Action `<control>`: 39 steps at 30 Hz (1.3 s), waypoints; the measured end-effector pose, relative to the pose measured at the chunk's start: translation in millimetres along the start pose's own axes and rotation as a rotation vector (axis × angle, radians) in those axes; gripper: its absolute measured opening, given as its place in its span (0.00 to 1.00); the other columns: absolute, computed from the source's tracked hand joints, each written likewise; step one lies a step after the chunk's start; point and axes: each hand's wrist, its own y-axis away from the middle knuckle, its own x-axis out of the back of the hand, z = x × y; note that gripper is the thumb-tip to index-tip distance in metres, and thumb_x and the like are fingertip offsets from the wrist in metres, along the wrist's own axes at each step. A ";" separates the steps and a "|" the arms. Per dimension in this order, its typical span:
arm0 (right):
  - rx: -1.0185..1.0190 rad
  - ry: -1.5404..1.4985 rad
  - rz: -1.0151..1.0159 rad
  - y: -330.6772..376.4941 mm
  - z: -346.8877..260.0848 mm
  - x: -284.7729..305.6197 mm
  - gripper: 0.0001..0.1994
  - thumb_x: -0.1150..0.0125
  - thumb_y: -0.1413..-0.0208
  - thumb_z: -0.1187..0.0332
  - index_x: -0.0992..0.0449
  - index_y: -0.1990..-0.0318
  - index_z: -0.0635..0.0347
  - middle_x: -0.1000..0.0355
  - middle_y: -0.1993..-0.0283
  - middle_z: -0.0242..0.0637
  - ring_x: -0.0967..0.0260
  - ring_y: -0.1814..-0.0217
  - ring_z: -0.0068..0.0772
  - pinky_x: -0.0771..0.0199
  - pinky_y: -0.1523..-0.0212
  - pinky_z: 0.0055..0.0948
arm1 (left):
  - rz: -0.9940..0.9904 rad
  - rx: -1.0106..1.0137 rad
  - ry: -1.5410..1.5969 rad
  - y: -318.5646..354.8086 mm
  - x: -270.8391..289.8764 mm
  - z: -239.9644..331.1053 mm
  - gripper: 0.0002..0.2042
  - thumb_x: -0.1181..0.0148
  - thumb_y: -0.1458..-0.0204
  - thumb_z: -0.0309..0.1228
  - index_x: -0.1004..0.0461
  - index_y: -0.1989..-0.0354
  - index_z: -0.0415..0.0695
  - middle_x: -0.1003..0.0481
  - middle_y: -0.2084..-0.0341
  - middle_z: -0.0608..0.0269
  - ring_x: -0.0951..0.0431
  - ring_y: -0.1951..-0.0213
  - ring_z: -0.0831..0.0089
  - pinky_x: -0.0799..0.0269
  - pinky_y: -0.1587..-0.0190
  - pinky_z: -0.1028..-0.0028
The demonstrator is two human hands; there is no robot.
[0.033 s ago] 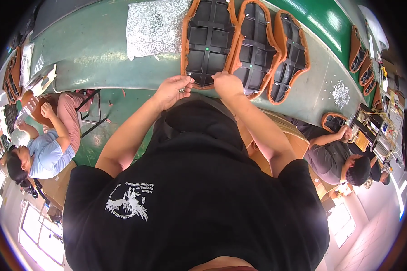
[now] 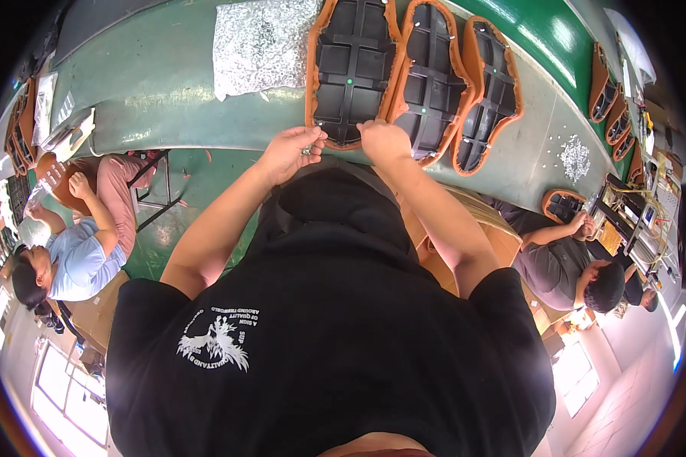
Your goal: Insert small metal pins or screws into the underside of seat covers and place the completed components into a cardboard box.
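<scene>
An orange-covered panel (image 2: 351,67) with a black ribbed back lies face down on the green table, its narrow end toward me. My left hand (image 2: 291,154) is closed at its near left corner, thumb and forefinger pinched by the rim; small silvery pieces show under the curled fingers. On the near right edge, my right hand (image 2: 386,142) is closed in a fist that grips the orange cover; its fingertips are hidden. Small pale clips dot the panel's rim. Two more such panels, a middle one (image 2: 432,84) and a right one (image 2: 489,91), lie alongside.
A heap of small silvery pieces on a sheet (image 2: 261,49) sits left of the panels. Another scattered pile (image 2: 575,158) lies at right. Co-workers sit on either side, one in light blue (image 2: 88,263), one in dark grey (image 2: 549,263). A cardboard box (image 2: 480,225) stands beside me.
</scene>
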 end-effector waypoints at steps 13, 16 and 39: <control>-0.096 -0.050 -0.028 34.0 -6.7 3.4 0.09 0.41 0.41 0.65 0.23 0.61 0.62 0.22 0.62 0.47 0.19 0.62 0.47 0.18 0.61 0.42 | 0.061 0.059 -0.059 4.3 3.3 -1.8 0.12 0.43 0.34 0.40 0.22 0.58 0.43 0.28 0.69 0.70 0.28 0.66 0.78 0.28 0.61 0.76; 0.017 -0.561 0.309 40.9 -36.7 24.4 0.09 0.37 0.43 0.67 0.21 0.59 0.61 0.22 0.62 0.45 0.21 0.60 0.46 0.20 0.59 0.41 | 0.033 0.090 -0.037 5.3 1.7 -6.2 0.11 0.44 0.33 0.39 0.23 0.57 0.43 0.28 0.70 0.70 0.29 0.67 0.78 0.29 0.63 0.76; 0.531 0.016 0.077 -40.8 -61.0 14.0 0.05 0.41 0.49 0.72 0.25 0.65 0.61 0.25 0.60 0.40 0.24 0.53 0.41 0.21 0.51 0.37 | 0.111 0.114 0.140 8.5 55.1 -29.7 0.14 0.49 0.31 0.36 0.23 0.52 0.39 0.29 0.70 0.69 0.31 0.69 0.77 0.31 0.66 0.76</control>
